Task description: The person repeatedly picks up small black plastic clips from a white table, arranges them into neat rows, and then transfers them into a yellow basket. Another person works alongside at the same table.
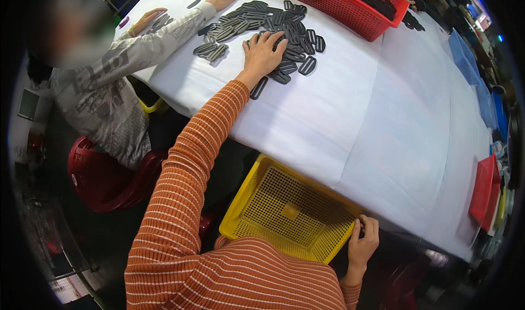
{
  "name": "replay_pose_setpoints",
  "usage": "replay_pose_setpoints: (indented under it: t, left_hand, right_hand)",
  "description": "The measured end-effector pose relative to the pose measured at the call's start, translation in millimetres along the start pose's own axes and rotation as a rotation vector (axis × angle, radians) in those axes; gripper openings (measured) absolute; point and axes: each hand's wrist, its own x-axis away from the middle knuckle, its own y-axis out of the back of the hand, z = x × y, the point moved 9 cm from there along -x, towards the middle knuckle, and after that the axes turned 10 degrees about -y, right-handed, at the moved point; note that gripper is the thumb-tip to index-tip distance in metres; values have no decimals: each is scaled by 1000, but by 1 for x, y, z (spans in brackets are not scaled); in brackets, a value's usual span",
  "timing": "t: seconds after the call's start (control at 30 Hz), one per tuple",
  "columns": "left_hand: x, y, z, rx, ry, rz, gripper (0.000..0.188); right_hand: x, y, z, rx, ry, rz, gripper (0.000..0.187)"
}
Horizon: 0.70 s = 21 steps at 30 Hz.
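My left hand [263, 56] reaches out over the white table. Its fingers are spread flat on a heap of dark plastic strap slider buckles [292, 34], touching them without a grip that I can see. A single buckle [258, 88] lies beside my left wrist, nearer the table edge. Below that edge, in front of my body, a yellow perforated plastic basket [322, 192] is tilted, and no items show inside it. My right hand [364, 241] holds the basket's right rim at its corner, fingers curled around it.
At the left sits a co-worker [117, 86] with both arms on the table, near smaller groups of buckles [160, 23]. A red basket [350, 9] with dark contents stands at the back. Another red container [484, 192] and blue bins [465, 56] line the right edge.
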Motion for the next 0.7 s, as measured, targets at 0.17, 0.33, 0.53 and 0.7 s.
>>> replay_pose_setpoints:
  t: [0.17,0.33,0.53,0.7]
  left_hand:
    - [15,-17,-65,135,-123,-6,44]
    - [45,-31,-160,272,-168,-25,44]
    - [80,3,-220,877,-247,-15,41]
    - [113,89,-185,769,-404,-151,28]
  right_hand:
    - [-2,1,3,24,11,-6,13]
    - [15,-5,-15,-50,-119,-84,35]
    - [53,-16,-25,-162,-116,-169,47]
    - [51,36,8,-147,51,-383,27]
